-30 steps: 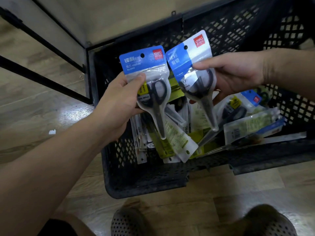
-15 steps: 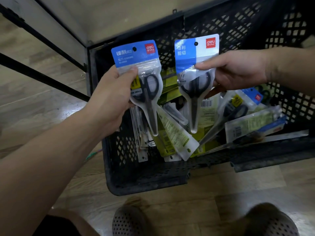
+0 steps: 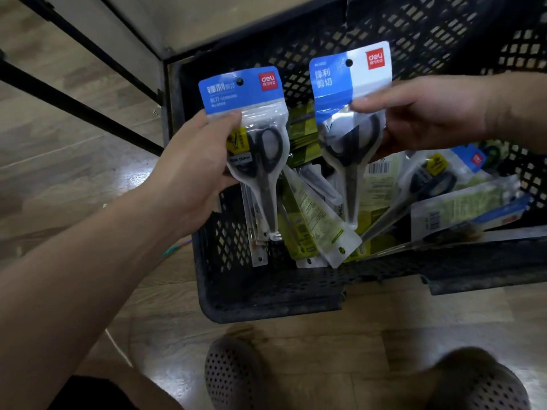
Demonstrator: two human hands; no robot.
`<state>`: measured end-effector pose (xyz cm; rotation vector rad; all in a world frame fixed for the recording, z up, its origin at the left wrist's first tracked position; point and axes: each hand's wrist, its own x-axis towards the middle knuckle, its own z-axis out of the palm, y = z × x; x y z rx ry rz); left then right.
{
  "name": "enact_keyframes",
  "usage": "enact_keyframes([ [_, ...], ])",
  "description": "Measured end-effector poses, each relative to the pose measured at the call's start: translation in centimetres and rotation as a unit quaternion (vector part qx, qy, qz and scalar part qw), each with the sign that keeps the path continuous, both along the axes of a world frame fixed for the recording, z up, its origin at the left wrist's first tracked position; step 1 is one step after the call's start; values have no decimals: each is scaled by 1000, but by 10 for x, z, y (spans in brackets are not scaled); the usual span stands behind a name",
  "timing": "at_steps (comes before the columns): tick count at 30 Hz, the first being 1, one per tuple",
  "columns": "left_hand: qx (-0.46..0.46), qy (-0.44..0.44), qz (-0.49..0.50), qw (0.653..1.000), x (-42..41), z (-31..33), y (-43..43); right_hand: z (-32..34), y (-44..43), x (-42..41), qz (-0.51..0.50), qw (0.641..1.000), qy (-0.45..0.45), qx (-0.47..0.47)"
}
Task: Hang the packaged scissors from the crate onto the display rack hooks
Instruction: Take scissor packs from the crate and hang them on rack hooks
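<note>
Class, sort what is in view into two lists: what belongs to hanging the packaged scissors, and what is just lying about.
Job: left hand gripping left pack; right hand pinching right pack; crate; loose packs inside it.
Lying about: shoes; black bars; coloured cord on the floor.

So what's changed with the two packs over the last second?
The right hand turned the right pack from tilted to upright, opening a gap to the left pack in the left hand. Both grips held; the crate and its loose packs stayed put.
</note>
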<state>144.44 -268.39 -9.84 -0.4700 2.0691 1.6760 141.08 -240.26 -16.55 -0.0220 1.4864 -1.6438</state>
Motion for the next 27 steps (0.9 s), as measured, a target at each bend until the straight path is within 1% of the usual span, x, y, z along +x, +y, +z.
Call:
enact_keyframes([
  [4, -16, -20, -11, 1000, 2, 3, -8, -5, -13, -2, -2, 1000, -8, 3],
  [10, -55, 18, -38, 998, 8, 13, -6, -15, -34, -13, -8, 1000, -14, 8],
  [13, -80, 18, -55, 995, 13, 19, -10, -21, -39, -13, -26, 1000, -10, 10],
  [16, -86, 16, -47, 995, 20, 29, -13, -18, -40, -7, -54, 998, 10, 23],
  [17, -81, 16, -48, 995, 22, 34, -12, -15, -40, -2, -66, 997, 27, 36],
  [19, -66, 16, -50, 996, 27, 44, -9, -8, -40, 11, -97, 989, 71, 91],
  [21, -46, 18, -33, 998, 32, 55, -2, 3, -41, 26, -144, 976, 98, 128],
  [24, -14, 32, 1, 999, 39, 75, 11, 37, -41, 45, -236, 956, 95, 146],
  [27, 14, 74, 4, 997, 49, 101, 19, 90, -43, 60, -329, 926, 90, 165],
])
